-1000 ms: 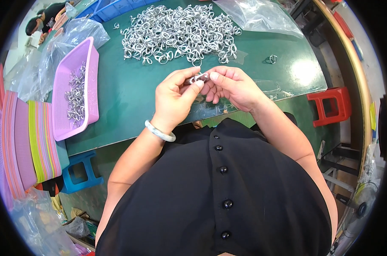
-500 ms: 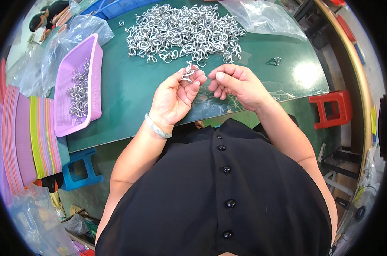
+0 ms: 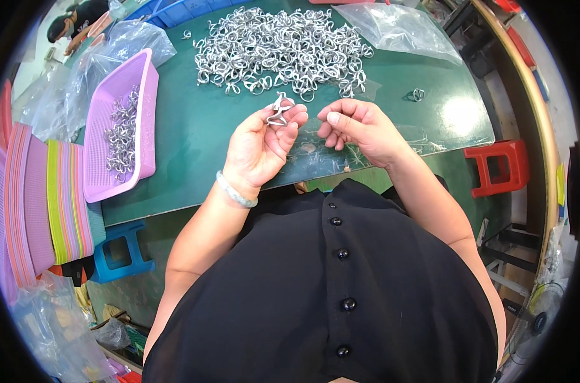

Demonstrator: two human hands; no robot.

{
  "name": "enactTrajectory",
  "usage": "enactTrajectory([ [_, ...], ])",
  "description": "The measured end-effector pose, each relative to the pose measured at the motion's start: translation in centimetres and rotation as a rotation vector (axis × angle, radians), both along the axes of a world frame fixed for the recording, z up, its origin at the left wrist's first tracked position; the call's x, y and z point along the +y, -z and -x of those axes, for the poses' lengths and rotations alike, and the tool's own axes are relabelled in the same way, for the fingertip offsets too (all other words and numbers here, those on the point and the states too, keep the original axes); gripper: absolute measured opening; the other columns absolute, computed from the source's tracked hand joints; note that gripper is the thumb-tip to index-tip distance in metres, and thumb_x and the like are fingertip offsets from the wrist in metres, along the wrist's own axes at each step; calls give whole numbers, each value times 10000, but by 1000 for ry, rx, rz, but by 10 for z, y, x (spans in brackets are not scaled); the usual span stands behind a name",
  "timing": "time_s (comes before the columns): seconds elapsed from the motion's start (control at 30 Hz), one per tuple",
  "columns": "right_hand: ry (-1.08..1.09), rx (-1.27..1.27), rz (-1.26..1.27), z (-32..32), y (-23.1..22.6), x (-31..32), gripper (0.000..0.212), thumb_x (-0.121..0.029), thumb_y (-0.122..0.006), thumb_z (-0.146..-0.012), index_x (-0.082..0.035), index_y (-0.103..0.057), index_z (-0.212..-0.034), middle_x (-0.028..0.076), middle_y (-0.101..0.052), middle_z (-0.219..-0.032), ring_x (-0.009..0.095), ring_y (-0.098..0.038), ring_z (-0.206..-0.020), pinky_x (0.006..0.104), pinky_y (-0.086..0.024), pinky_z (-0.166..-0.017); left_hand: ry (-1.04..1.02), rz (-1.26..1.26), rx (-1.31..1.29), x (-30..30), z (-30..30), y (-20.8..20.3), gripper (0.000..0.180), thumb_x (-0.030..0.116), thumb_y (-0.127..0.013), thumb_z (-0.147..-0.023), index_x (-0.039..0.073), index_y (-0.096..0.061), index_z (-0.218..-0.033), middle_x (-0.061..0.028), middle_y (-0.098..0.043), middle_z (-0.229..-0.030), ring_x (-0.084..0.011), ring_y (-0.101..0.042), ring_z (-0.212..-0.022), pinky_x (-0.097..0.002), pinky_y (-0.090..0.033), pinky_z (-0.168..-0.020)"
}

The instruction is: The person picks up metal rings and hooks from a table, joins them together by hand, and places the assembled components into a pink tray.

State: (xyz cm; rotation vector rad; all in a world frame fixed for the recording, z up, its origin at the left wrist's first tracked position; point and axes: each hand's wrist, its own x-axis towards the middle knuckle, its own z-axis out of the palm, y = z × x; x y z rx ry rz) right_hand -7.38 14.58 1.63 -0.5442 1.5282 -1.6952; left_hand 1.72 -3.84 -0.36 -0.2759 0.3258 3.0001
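My left hand (image 3: 259, 148) is turned palm up above the near edge of the green table (image 3: 175, 153). Its thumb and fingertips grip a silvery bent-metal ring piece (image 3: 278, 117) with open loops. Whether it is one ring or more cannot be told. To its right and apart from it, my right hand (image 3: 365, 133) has curled fingers, the thumb pressed against the index finger. Anything between them is hidden. Beyond both hands lies a large heap of similar metal rings (image 3: 283, 51). A lilac plastic basket (image 3: 151, 127) on the left contains a smaller amount of rings.
A single ring (image 3: 418, 95) lies at the right. Clear plastic bags (image 3: 405, 35) and a blue crate (image 3: 181, 11) are at the back. Stacked coloured baskets (image 3: 34, 204) stand at left. A blue stool (image 3: 127, 249) and a red stool (image 3: 497, 167) flank the table. Another person (image 3: 79, 22) is far left.
The ring piece in my left hand has turned a little and shows more of its loops. My right hand has drawn slightly away to the right. The view has shifted slightly.
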Motion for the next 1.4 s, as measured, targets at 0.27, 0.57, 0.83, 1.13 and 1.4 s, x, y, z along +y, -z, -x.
enactTrajectory([
  [0.27, 26, 253, -185, 16, -2, 0, 197, -112, -559, -832, 9, -557, -988, 28, -599, -814, 55, -516, -659, 198, -433, -600, -563, 649, 305, -114, -33, -62, 225, 87, -442, -881, -82, -529, -1001, -221, -575, -1012, -294, -565, -984, -338, -490, -862],
  [0.57, 57, 1017, -344, 31, 13, -36, 264, -102, -597, -777, -14, -550, -1022, 63, -559, -663, 144, -523, -569, 273, -428, -551, -1254, 2330, -131, -127, -29, -52, 277, 110, -585, -800, 16, -566, -1060, -142, -543, -1092, -259, -491, -1051, -352, -371, -910],
  [0.83, 63, 1089, -363, 29, 15, -33, 155, -104, -612, -742, -22, -529, -844, 109, -550, -671, 224, -555, -614, 315, -444, -591, -243, 2299, 139, -14, 34, -11, 322, 178, -613, -778, 59, -584, -1075, -64, -570, -742, -146, -536, -619, -268, -446, -593],
  [1.13, 94, 839, -300, 22, 15, -10, 118, -31, -598, -721, -23, -538, -823, 117, -573, -712, 245, -577, -672, 325, -451, -624, -185, 2487, 49, 0, 57, 1, 257, 250, -648, -737, 25, -581, -841, -88, -590, -696, -214, -565, -620, -329, -440, -578],
  [1.4, 77, 355, -124, 24, 19, -3, 191, 34, -592, -761, -1, -559, -946, 21, -583, -750, 64, -537, -687, 213, -447, -628, -155, 2139, -43, -5, 38, -7, 112, 87, -573, -823, 20, -512, -758, -39, -568, -673, -87, -534, -618, -242, -431, -536],
])
